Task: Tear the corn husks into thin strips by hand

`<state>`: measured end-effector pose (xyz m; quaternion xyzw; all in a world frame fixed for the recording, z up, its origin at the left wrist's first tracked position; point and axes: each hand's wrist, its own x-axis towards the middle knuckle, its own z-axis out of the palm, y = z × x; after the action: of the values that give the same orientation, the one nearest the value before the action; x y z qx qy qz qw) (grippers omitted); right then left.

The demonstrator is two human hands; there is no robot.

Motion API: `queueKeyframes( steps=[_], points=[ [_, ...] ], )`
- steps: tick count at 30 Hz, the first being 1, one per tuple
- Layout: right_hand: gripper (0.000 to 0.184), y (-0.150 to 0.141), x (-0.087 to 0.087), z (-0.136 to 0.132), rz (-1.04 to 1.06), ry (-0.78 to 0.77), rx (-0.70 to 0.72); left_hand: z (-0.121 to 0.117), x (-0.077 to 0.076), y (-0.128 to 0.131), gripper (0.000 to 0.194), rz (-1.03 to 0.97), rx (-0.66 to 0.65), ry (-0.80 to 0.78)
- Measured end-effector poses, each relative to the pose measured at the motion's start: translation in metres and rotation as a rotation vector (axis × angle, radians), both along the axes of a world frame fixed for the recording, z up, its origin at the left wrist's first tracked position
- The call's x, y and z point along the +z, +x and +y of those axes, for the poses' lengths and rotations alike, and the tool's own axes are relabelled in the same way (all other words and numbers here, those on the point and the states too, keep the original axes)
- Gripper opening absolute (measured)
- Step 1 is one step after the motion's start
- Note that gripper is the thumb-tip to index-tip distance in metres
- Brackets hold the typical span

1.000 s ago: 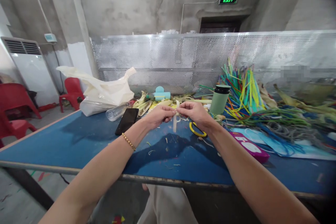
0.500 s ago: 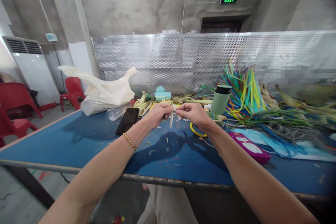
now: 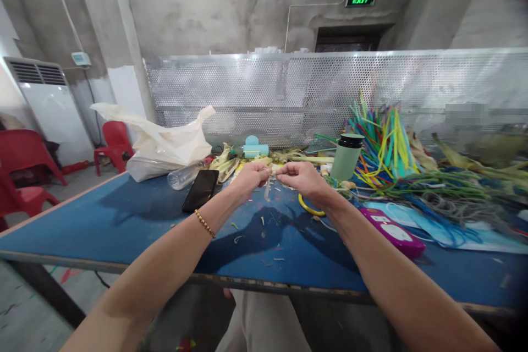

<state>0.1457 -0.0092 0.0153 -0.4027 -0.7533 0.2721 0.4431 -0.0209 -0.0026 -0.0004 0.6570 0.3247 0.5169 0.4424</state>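
Observation:
My left hand (image 3: pixel 252 177) pinches a thin pale strip (image 3: pixel 267 191), which looks like corn husk, between thumb and forefinger. The strip's free end hangs below the fingers over the table. My right hand (image 3: pixel 304 179) is level with it, a small gap away, thumb and fingertips pressed together; whatever they hold is too small to make out. Below my right hand lies a yellow ring-shaped handle (image 3: pixel 309 206), partly covered by the wrist. Husk pieces (image 3: pixel 226 165) lie behind my left hand. A black phone (image 3: pixel 201 191) rests left of that hand.
On the blue table (image 3: pixel 157 242), a white plastic bag (image 3: pixel 169 146) and a clear bottle (image 3: pixel 183 177) stand left. At right are a green jar (image 3: pixel 347 158), colourful strips (image 3: pixel 391 148), tangled cords (image 3: pixel 441 198) and a magenta box (image 3: pixel 394 231). A perforated metal panel (image 3: pixel 247 88) stands behind.
My hands were together on the pale strip; a small gap has opened between them. The strip has shifted slightly left with my left hand and hangs a little shorter.

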Motion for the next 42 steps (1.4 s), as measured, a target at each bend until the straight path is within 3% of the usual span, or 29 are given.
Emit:
queueKeyframes(
  steps=[7,10,16,29,42],
  points=[
    [0.016,0.001,0.003,-0.004,0.014,-0.04,0.007,0.0,0.001,-0.001,0.029,-0.011,0.026,0.052],
    [0.027,0.002,0.005,-0.006,0.027,-0.036,-0.003,0.0,0.003,-0.004,0.027,0.002,-0.001,0.076],
    [0.035,-0.001,0.001,-0.003,0.191,-0.071,0.007,-0.005,0.006,-0.002,0.004,-0.042,-0.088,-0.022],
    [0.021,-0.003,0.001,-0.004,0.114,-0.02,0.078,-0.008,0.006,0.002,0.008,0.033,0.023,0.033],
    [0.016,-0.009,0.002,-0.006,0.273,-0.057,0.059,-0.005,0.006,0.001,0.011,-0.052,-0.105,-0.062]
  ],
)
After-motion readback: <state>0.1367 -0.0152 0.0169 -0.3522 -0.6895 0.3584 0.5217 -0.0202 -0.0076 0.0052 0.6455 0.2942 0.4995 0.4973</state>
